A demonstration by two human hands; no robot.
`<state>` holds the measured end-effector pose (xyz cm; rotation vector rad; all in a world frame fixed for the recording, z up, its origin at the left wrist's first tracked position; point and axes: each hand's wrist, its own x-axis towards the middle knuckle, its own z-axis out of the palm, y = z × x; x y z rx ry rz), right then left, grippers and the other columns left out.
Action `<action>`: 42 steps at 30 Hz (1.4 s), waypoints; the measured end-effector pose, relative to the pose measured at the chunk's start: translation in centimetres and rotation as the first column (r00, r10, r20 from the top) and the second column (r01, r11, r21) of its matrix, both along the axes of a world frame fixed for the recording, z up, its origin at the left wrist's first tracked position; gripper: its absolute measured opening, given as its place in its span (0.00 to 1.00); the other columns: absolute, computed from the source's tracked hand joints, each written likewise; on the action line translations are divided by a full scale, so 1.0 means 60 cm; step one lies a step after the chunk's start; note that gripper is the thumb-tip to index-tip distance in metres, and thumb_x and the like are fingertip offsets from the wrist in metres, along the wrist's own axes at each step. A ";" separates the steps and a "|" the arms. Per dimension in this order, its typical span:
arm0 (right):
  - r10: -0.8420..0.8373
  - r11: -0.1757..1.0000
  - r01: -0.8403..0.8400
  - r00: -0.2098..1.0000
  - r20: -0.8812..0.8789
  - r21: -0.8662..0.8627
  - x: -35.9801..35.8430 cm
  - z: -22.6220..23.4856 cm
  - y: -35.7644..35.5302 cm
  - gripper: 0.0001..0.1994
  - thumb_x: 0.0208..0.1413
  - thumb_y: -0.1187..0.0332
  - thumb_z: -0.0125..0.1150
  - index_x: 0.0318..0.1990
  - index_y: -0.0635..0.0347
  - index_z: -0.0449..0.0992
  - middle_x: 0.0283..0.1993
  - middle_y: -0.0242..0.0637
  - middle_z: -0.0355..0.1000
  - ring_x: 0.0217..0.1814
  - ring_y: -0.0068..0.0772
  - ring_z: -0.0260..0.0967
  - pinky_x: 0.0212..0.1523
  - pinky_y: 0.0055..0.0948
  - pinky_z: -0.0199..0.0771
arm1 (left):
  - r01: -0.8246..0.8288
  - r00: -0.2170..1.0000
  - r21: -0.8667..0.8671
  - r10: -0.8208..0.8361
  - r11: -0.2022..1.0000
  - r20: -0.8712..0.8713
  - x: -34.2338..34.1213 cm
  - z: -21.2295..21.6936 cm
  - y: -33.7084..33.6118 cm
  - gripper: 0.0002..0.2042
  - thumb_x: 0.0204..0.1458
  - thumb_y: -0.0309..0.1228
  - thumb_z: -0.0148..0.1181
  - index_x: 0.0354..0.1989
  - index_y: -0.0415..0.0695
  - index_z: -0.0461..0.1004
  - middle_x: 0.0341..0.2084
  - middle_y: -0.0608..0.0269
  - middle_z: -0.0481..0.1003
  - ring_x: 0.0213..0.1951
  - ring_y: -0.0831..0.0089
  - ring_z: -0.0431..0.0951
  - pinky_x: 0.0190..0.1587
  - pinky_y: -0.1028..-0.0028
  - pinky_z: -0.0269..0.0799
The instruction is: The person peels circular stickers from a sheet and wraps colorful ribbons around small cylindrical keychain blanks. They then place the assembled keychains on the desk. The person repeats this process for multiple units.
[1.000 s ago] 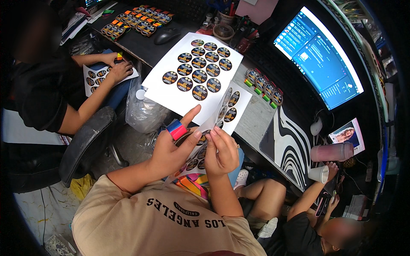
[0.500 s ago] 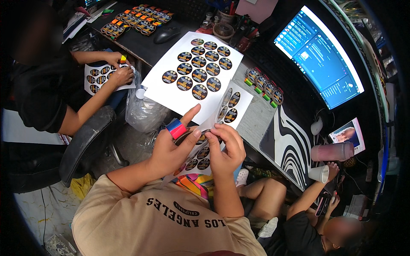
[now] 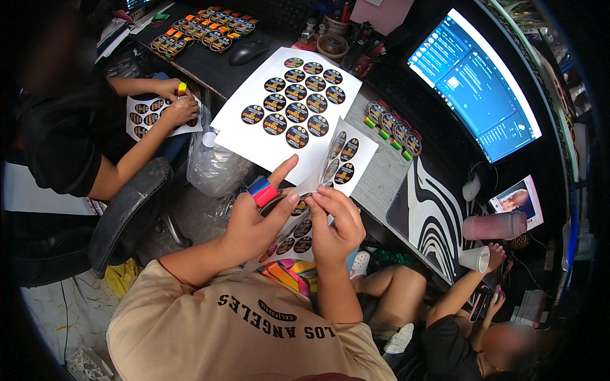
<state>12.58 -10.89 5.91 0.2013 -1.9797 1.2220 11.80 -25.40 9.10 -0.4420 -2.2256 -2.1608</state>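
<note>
My left hand [image 3: 257,213] is closed on a round dark medal [image 3: 272,205], mostly hidden by the fingers, and its forefinger points up. A blue and pink-red ribbon [image 3: 262,191] folds over that hand. My right hand [image 3: 338,219] pinches at a bent white sheet of round black stickers [image 3: 304,227], close to the left thumb. Whether a loose sticker is between those fingertips I cannot make out. The sheet's upper part curls over the desk, its lower part hangs before my shirt. Orange, pink and yellow ribbons [image 3: 286,274] lie in my lap.
A larger sticker sheet [image 3: 238,124] covers the desk ahead. Medals stand in rows at the far left [image 3: 219,43] and right [image 3: 399,132]. A monitor [image 3: 473,82], pink bottle [image 3: 495,225] and white cup [image 3: 475,259] are at right. A co-worker's hands [image 3: 181,111] work at left; another person sits lower right.
The upper, curled part of the sheet has opened out a little, showing more stickers. My right fingers have shifted slightly; my left hand stays put.
</note>
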 end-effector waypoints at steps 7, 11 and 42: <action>-0.001 1.000 0.002 0.999 -0.045 0.013 -0.001 -0.005 -0.002 0.09 0.40 0.80 0.73 0.32 0.63 0.81 0.36 0.43 0.79 0.34 0.36 0.77 0.37 0.27 0.75 | 0.014 0.999 0.023 -0.015 1.000 0.037 0.001 0.000 0.000 0.25 0.61 0.28 0.54 0.67 0.40 0.60 0.26 0.74 0.73 0.31 0.89 0.66 0.35 0.83 0.65; 0.003 1.000 -0.003 0.999 -0.049 0.011 -0.002 -0.003 -0.002 0.09 0.40 0.80 0.73 0.31 0.63 0.81 0.35 0.43 0.79 0.34 0.36 0.77 0.37 0.26 0.75 | 0.007 1.000 0.011 -0.007 1.000 0.014 0.000 -0.002 0.000 0.25 0.61 0.28 0.54 0.67 0.40 0.60 0.26 0.74 0.73 0.30 0.89 0.65 0.34 0.83 0.65; 0.076 0.978 -0.097 0.990 0.118 0.186 0.011 -0.024 -0.001 0.04 0.55 0.80 0.56 0.36 0.66 0.68 0.49 0.52 0.70 0.47 0.44 0.71 0.50 0.34 0.71 | -0.055 0.969 0.267 -0.014 0.962 0.248 -0.021 -0.012 0.001 0.23 0.61 0.25 0.53 0.66 0.41 0.62 0.31 0.74 0.73 0.32 0.90 0.66 0.36 0.86 0.64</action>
